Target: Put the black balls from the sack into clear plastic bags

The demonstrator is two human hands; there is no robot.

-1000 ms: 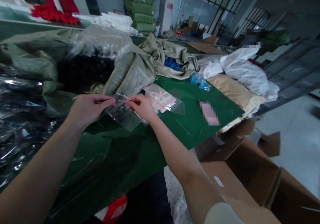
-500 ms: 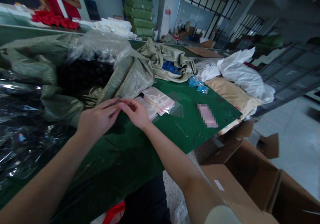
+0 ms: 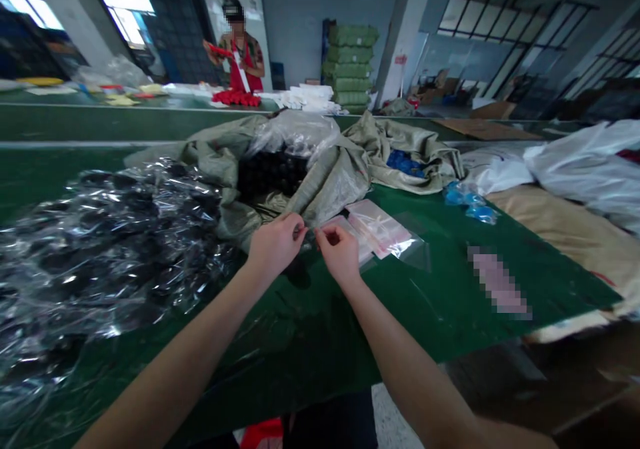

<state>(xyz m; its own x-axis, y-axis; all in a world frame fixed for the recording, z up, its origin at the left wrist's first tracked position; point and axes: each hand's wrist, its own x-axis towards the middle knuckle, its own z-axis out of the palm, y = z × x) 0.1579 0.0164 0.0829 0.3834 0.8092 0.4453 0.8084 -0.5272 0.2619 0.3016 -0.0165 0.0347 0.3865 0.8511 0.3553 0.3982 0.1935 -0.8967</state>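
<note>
My left hand (image 3: 277, 245) and my right hand (image 3: 340, 249) meet close together above the green table, thumbs and fingers pinched. Between the fingertips a clear plastic bag faintly shows; it is thin and hard to make out. A dark shape lies just below the hands, and I cannot tell whether it is a thing in the bag or a shadow. Right beside my right hand lies a stack of flat clear bags (image 3: 379, 227). Behind my left hand an open woven sack (image 3: 345, 175) holds many round black items (image 3: 273, 174).
A wide heap of black items in clear wrap (image 3: 125, 242) covers the left. Another sack with blue items (image 3: 406, 163), small blue packets (image 3: 470, 202) and a blurred pink object (image 3: 500, 282) lie to the right. Across the tables stands a person (image 3: 241, 55) handling red pieces.
The view has swung left, bringing the wrapped heap and the co-worker into sight. My fingertips, touching before, are now slightly apart, both hands still pinched.
</note>
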